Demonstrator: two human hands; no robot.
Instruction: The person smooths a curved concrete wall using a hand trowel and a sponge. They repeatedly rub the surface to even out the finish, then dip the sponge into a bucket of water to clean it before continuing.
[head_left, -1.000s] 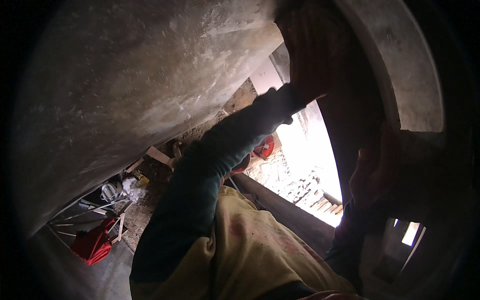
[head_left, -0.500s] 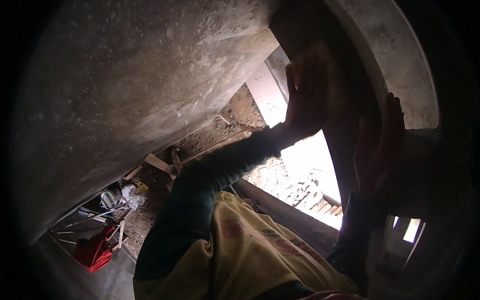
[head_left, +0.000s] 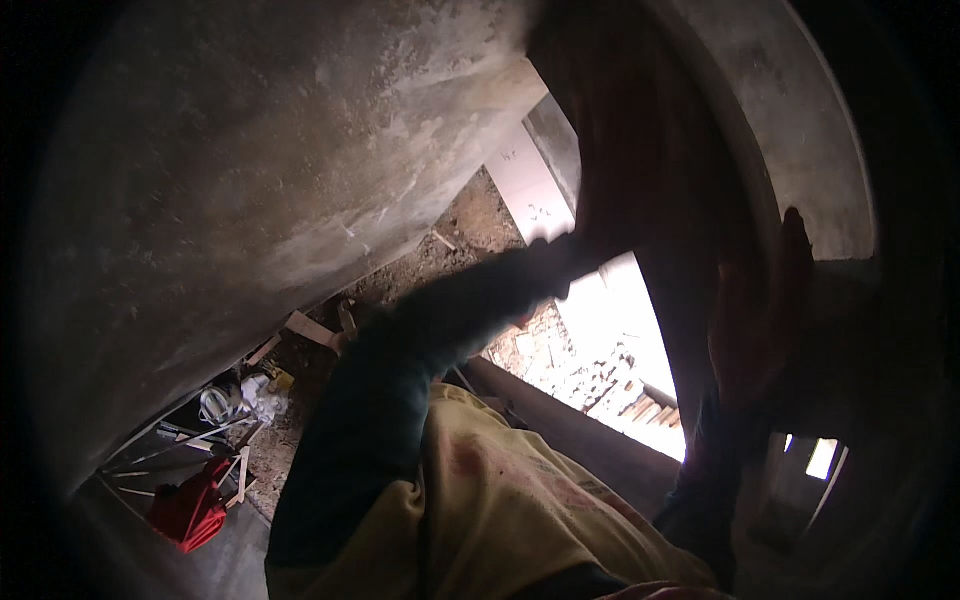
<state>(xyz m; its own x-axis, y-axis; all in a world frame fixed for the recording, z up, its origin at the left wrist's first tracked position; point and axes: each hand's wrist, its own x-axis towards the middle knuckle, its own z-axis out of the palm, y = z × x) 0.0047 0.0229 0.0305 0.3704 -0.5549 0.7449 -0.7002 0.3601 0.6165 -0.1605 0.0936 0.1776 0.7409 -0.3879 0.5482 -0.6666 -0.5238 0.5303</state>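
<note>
My left arm, in a dark green sleeve [head_left: 450, 310], reaches up and across to a dark surface [head_left: 690, 190]. At its end my left hand [head_left: 625, 185] is deep in shadow and smeared by motion. I cannot make out its fingers or whether anything is in them. Further right, my right hand [head_left: 755, 325] is raised against the same shadowed surface, beside a curved grey edge. Its fingers stretch upward with the thumb apart, and nothing shows in it.
A mottled concrete wall [head_left: 270, 150] fills the left. Below it lie wood offcuts [head_left: 312, 328], white plastic [head_left: 265, 397] and a red cloth [head_left: 190, 508] among thin sticks. A bright opening [head_left: 620, 330] shows rubble beyond. A pale board [head_left: 530, 185] stands at the opening's far side.
My left hand has moved from plainer view into the shadow, its fingers no longer distinct. My right hand has shifted slightly down. The view has tilted a little.
</note>
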